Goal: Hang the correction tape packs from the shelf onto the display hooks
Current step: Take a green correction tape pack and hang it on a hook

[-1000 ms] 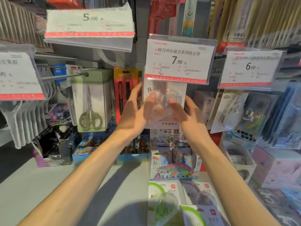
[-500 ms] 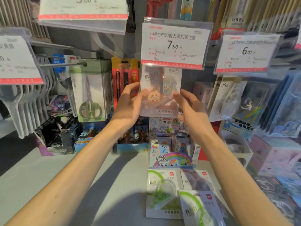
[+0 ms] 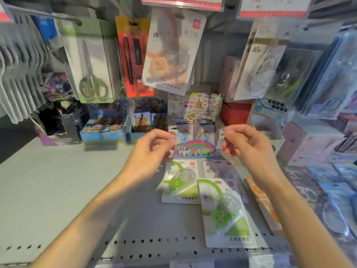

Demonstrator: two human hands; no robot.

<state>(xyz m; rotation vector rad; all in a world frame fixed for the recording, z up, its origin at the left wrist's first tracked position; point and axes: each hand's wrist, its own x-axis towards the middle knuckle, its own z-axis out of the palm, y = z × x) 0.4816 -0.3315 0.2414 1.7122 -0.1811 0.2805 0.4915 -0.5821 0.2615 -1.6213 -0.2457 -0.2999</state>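
My left hand (image 3: pixel 152 149) and right hand (image 3: pixel 244 144) hover loosely curled, holding nothing. Green correction tape packs (image 3: pixel 181 182) lie just below; bare shelf (image 3: pixel 58 190) spreads leftward.

Soft indoor light, motion-blurred, warped edges

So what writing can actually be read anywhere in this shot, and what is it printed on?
"40m": on the hanging pack at right.
"PONY": on the rainbow display box.
"大容量替芯": along the bottom of the nearest green correction tape pack on the shelf.
Price tags at the top: cut off, unreadable.
The hung orange pack: characters too blurred to read.
Other packaging: too blurred.
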